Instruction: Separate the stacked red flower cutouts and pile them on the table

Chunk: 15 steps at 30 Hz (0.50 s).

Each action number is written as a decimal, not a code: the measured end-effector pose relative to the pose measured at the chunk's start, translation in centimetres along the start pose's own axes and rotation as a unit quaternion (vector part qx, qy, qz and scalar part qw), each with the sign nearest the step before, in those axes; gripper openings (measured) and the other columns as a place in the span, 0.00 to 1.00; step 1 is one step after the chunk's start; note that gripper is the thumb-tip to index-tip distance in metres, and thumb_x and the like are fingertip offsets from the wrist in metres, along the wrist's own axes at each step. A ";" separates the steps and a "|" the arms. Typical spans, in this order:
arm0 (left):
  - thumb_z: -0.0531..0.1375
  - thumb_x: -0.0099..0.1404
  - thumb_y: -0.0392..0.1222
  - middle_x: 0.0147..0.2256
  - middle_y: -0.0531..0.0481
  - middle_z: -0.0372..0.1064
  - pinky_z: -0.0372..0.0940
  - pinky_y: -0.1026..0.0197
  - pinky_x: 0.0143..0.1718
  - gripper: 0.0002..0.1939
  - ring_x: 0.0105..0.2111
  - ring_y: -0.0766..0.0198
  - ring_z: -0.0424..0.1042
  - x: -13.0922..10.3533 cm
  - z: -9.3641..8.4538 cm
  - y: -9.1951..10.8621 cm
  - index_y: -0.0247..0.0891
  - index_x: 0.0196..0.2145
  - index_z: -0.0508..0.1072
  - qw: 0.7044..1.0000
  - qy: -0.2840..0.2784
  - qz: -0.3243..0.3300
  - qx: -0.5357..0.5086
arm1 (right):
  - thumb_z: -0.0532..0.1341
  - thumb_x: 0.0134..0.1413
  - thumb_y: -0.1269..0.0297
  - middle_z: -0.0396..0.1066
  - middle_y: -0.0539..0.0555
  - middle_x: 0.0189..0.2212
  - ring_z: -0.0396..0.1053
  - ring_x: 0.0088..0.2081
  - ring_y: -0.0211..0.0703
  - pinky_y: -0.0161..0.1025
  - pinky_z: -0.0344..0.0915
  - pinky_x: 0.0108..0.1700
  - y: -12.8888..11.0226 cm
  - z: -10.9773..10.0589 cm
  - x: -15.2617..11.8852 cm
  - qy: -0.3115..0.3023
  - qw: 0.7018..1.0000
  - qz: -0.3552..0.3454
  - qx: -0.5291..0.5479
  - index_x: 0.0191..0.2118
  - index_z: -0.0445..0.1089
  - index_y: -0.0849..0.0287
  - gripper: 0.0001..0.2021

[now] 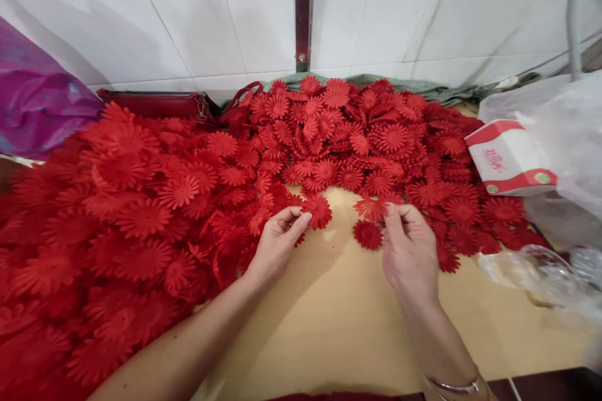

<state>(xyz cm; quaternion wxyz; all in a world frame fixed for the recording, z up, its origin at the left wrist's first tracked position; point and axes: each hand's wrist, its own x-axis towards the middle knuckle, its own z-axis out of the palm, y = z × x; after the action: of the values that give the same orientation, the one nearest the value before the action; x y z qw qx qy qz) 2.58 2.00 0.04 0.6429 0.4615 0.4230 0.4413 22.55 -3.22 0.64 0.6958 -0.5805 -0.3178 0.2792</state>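
1. Handling the flowers well, I judge, calls for a light pinch at the very edge, since the petals look thin and likely to crease or bend.
2. The left hand (278,239) has thumb and forefinger brought together on the near-left edge of one red flower (318,211); its petals spread to the right of the fingertips.
3. The right hand (410,249) has thumb and forefinger closed at the right edge of another red flower, the right-hand one (369,207), which reaches left from the fingertips (how firm either grip is, I cannot tell).
4. The two held flowers are apart, with a strip of table (329,301) showing between them.
5. A loose flower (367,235) lies just on the near side of the right-hand one, left of the right hand; care is needed not to catch it.
6. The big heap (179,191) spreads left and far, beyond both hands.
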 end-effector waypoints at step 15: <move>0.61 0.69 0.39 0.38 0.43 0.74 0.68 0.62 0.44 0.05 0.40 0.62 0.73 -1.9 1.1 0.8 0.35 0.38 0.75 0.905 -0.219 0.259 0.259 | 0.58 0.66 0.71 0.75 0.55 0.49 0.73 0.53 0.44 0.46 0.68 0.58 -2.5 1.4 -2.4 -0.163 0.943 -0.234 -0.170 0.51 0.74 0.52 0.13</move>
<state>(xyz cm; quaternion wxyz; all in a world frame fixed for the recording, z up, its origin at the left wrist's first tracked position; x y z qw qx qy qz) 2.99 0.08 1.26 0.4405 0.7898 0.2365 0.3552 20.01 -4.61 2.96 0.5713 -0.5459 -0.5965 0.1407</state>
